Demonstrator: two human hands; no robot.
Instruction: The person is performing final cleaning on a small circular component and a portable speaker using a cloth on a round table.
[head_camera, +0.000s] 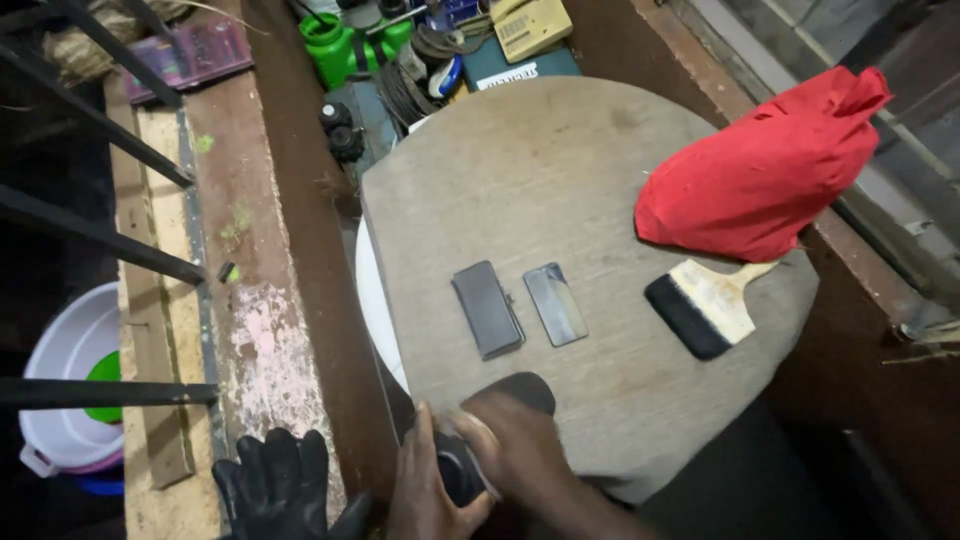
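Both hands meet at the bottom centre of the frame. The left hand (425, 490) curls its fingers around a small dark object (458, 470), gripping it from the left side. The right hand (510, 435) lies over the same object from above, fingers closed against its top; motion blur hides the object's kind. Holding it between two hands keeps it steady at the near edge of the board.

Just above the hands, a dark phone (487, 308) and a separate grey glass panel (555, 304) lie flat side by side, apart, within easy reach. At right centre, a flat paintbrush (703, 306) with black bristles rests with its handle toward a bulging red cloth bag (760, 170).

All of these rest on a worn grey board (560, 170) set over a white round surface (375, 295). A black glove (275, 485) lies at lower left. A white basin (65, 370) sits at the left edge behind dark metal bars (100, 235). Green containers (345, 45) and assorted tools crowd the upper centre.
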